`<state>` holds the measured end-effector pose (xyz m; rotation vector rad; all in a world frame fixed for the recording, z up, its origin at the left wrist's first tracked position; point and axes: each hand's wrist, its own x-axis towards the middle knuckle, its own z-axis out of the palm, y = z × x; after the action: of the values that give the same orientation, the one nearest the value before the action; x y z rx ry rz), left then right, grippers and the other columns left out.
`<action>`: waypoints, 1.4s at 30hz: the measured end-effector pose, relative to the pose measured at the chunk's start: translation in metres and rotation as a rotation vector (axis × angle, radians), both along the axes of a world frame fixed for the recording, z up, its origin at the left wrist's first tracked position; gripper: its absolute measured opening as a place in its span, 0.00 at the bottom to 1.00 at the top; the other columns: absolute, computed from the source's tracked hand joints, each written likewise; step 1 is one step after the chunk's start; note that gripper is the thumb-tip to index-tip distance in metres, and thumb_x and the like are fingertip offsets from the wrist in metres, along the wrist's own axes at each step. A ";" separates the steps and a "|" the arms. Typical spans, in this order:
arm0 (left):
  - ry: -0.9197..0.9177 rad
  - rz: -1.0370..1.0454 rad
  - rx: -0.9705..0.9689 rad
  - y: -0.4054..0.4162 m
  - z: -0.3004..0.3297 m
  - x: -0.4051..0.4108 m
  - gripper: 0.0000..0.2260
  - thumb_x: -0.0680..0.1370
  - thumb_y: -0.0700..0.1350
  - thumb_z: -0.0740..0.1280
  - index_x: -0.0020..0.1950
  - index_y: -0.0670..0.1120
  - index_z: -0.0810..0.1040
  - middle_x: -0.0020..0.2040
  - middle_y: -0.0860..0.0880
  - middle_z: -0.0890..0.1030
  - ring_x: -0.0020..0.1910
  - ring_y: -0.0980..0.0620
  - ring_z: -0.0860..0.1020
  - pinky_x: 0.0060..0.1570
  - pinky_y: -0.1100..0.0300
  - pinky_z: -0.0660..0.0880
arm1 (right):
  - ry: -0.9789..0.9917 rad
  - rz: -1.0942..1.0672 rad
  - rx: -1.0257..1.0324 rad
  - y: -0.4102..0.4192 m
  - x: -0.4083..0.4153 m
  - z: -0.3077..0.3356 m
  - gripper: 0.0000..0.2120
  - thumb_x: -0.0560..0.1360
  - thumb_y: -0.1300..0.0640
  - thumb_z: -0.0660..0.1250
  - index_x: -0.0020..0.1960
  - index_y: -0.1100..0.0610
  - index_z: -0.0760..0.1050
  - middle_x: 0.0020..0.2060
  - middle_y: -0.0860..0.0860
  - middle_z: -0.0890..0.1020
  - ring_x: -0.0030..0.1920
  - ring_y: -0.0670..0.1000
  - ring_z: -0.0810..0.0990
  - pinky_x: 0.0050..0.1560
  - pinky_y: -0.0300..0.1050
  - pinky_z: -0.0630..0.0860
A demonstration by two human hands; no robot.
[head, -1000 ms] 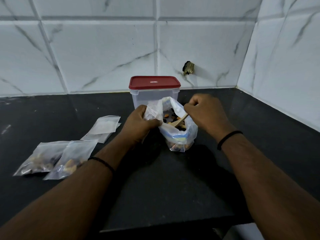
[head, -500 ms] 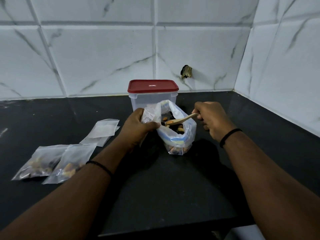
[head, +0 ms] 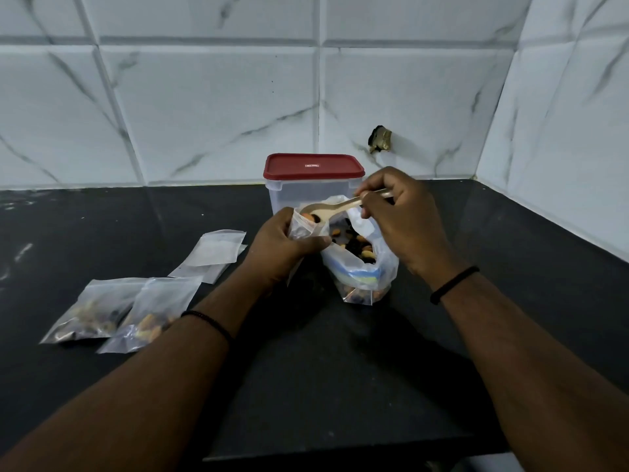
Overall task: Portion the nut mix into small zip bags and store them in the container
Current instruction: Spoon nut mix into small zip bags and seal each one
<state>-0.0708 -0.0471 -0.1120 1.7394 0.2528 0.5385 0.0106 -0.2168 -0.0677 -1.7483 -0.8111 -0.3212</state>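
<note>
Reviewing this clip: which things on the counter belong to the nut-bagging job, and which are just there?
Part of the job: left hand holding small zip bag; right hand holding spoon; big nut mix bag; two filled bags; empty bags; lidded container.

Just there: wall fitting; counter.

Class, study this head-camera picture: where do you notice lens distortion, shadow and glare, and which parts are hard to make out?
Head view: wide-angle lens bows the tile lines; the forearms loom large. Dim light: soft shadow lies on the black counter under the arms. Faint glare on the filled zip bags hides their contents. The spoon, held by the right hand over the small bag that the left hand grips, looks slightly soft.
</note>
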 end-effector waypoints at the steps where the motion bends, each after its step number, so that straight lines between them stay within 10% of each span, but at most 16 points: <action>1: -0.010 0.003 -0.005 0.000 0.000 -0.001 0.22 0.66 0.47 0.79 0.58 0.48 0.79 0.54 0.49 0.85 0.54 0.49 0.83 0.60 0.44 0.79 | -0.082 0.025 -0.053 0.000 -0.002 0.000 0.05 0.78 0.61 0.66 0.47 0.54 0.80 0.39 0.47 0.83 0.39 0.48 0.82 0.41 0.43 0.78; 6: -0.035 0.020 0.010 0.000 0.000 0.000 0.26 0.64 0.49 0.78 0.60 0.48 0.79 0.55 0.49 0.85 0.55 0.49 0.83 0.60 0.43 0.78 | -0.427 0.066 -0.175 -0.008 -0.002 0.002 0.05 0.78 0.60 0.69 0.51 0.54 0.82 0.43 0.43 0.83 0.43 0.45 0.78 0.45 0.36 0.73; 17: 0.002 0.020 0.021 0.001 -0.001 0.000 0.23 0.67 0.48 0.79 0.60 0.50 0.78 0.55 0.50 0.84 0.56 0.50 0.82 0.60 0.45 0.78 | -0.184 -0.107 0.082 -0.009 0.014 -0.001 0.04 0.77 0.62 0.69 0.47 0.55 0.82 0.41 0.44 0.84 0.43 0.43 0.83 0.45 0.36 0.78; 27: 0.102 0.028 0.095 -0.002 0.002 0.002 0.18 0.73 0.43 0.75 0.61 0.50 0.75 0.55 0.54 0.80 0.53 0.56 0.79 0.44 0.64 0.73 | -0.183 -0.235 -0.361 0.000 0.037 -0.022 0.06 0.77 0.60 0.69 0.49 0.55 0.85 0.44 0.49 0.86 0.45 0.48 0.83 0.48 0.39 0.76; 42: 0.117 0.038 0.066 -0.003 0.004 0.002 0.19 0.74 0.40 0.74 0.62 0.49 0.74 0.59 0.49 0.80 0.55 0.51 0.78 0.45 0.63 0.74 | 0.429 -0.116 -0.204 -0.003 0.028 -0.012 0.07 0.73 0.64 0.66 0.41 0.61 0.84 0.28 0.51 0.82 0.27 0.42 0.77 0.34 0.35 0.74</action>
<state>-0.0692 -0.0497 -0.1085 1.8360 0.3548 0.4776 0.0387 -0.2194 -0.0796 -1.9663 -0.4443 0.0666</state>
